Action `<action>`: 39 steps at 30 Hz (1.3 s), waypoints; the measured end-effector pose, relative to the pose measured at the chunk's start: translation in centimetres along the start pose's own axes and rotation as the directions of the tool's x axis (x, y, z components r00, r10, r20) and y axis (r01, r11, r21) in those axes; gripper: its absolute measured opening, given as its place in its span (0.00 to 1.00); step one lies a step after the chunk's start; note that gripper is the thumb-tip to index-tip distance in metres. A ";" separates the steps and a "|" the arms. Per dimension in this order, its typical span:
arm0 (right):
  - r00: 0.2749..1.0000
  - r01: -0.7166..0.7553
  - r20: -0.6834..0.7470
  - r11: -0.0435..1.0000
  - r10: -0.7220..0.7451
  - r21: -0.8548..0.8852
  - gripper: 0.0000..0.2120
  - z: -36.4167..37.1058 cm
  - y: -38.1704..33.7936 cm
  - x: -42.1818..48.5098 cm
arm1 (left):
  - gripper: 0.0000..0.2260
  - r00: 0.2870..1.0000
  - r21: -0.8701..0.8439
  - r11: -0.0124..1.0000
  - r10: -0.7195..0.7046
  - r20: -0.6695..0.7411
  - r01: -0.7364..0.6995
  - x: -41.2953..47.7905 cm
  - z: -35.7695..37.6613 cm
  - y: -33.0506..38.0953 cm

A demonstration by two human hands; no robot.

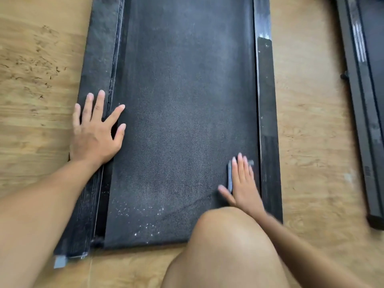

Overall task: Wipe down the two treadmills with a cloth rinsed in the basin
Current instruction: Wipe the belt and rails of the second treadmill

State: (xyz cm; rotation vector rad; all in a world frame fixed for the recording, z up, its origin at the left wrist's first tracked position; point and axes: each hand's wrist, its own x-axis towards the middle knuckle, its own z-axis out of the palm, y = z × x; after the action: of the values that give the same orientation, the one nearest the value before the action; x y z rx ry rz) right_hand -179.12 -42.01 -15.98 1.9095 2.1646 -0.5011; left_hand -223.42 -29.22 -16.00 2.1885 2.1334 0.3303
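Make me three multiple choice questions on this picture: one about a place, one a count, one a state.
1. Where is the grey cloth? A on the belt under the right hand; B on the floor; C in a basin.
2. How many treadmills show? A one; B two; C three.
3. How does the left hand lie? A in a fist; B flat, spread wide; C pinching something.
Answers: 1 A, the flat hand presses it down. 2 B, the near treadmill and a second treadmill at the right edge. 3 B, palm down at the left rail.

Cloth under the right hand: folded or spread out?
Folded into a small pad: the cloth barely shows past the flat right hand pressing it.
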 end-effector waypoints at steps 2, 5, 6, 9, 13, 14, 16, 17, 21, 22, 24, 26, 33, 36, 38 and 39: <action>0.999 -0.015 0.035 1.000 0.015 -0.003 0.45 3.3 0.2 -6.2 | 0.26 1.000 -0.008 1.000 0.008 0.004 -0.008 -0.1 -0.1 0.0; 0.992 -0.022 0.122 0.998 0.030 -0.059 0.29 3.8 0.4 -7.9 | 0.24 1.000 -0.002 1.000 0.012 -0.009 -0.012 -0.3 0.1 -0.2; 0.992 -0.022 0.123 0.999 0.027 -0.040 0.34 2.9 0.1 -6.2 | 0.24 1.000 -0.007 1.000 0.013 -0.013 -0.013 -0.2 0.3 -0.4; 0.994 -0.082 0.077 0.996 0.078 0.043 0.47 -1.8 -0.9 2.3 | 0.24 1.000 -0.024 1.000 0.013 -0.004 -0.013 -0.2 0.5 -1.0; 0.988 -0.145 -0.044 0.988 0.148 0.053 0.52 -7.6 0.3 13.5 | 0.27 0.998 -0.031 0.999 0.018 0.054 -0.017 -0.2 0.4 -1.2; 0.986 -0.161 -0.028 0.986 0.163 0.052 0.52 -8.0 0.4 14.4 | 0.27 0.996 -0.048 0.999 0.019 0.082 -0.015 -0.1 0.2 -1.4; 0.985 -0.172 0.001 0.982 0.173 0.078 0.52 -7.3 0.7 13.5 | 0.27 0.990 -0.102 0.995 0.018 0.140 -0.003 -0.4 -0.4 -1.8; 0.987 -0.159 0.009 0.983 0.159 0.095 0.52 -6.6 0.9 11.8 | 0.28 0.987 -0.124 0.992 0.003 0.158 0.017 -1.2 -0.6 -1.9; 0.994 -0.085 0.084 0.991 0.076 0.105 0.50 -0.8 2.5 -0.1 | 0.37 0.952 -0.060 0.993 -0.076 0.297 0.098 -6.7 -1.3 -0.6; 0.991 -0.088 0.107 0.992 0.078 0.090 0.48 1.1 2.7 -3.0 | 0.40 0.923 -0.031 0.995 -0.078 0.376 0.096 -7.2 -1.4 -0.3; 0.992 -0.090 0.090 0.994 0.084 0.061 0.45 3.5 2.9 -5.7 | 0.47 0.858 -0.012 0.996 -0.073 0.509 0.091 -6.3 -1.8 -0.2; 0.995 -0.074 0.066 0.994 0.069 0.081 0.49 2.4 2.2 -3.8 | 0.49 0.807 -0.017 0.995 -0.067 0.587 0.095 -5.4 -2.3 -0.2; 0.981 -0.121 -0.139 0.985 0.138 0.124 0.47 -5.8 -2.6 13.1 | 0.49 0.755 -0.012 0.997 -0.052 0.654 0.079 -5.1 -2.9 -0.6; 0.980 -0.127 -0.142 0.986 0.141 0.104 0.46 -5.5 -2.7 13.6 | 0.49 0.768 -0.004 0.996 -0.063 0.637 0.085 -5.6 -2.7 -0.8; 0.980 -0.125 -0.143 0.987 0.139 0.102 0.46 -5.4 -2.7 13.4 | 0.48 0.802 0.006 0.997 -0.067 0.593 0.080 -6.2 -2.4 -0.9; 0.980 -0.127 -0.139 0.987 0.140 0.097 0.46 -5.5 -2.8 13.4 | 0.46 0.837 0.004 0.998 -0.059 0.544 0.068 -6.4 -1.9 -0.9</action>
State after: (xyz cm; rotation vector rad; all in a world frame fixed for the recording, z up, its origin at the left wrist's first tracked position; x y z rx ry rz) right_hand -183.38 -27.88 -15.66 2.1847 2.1120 -0.4522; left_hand -224.82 -35.78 -14.98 1.8879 1.8566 -0.2598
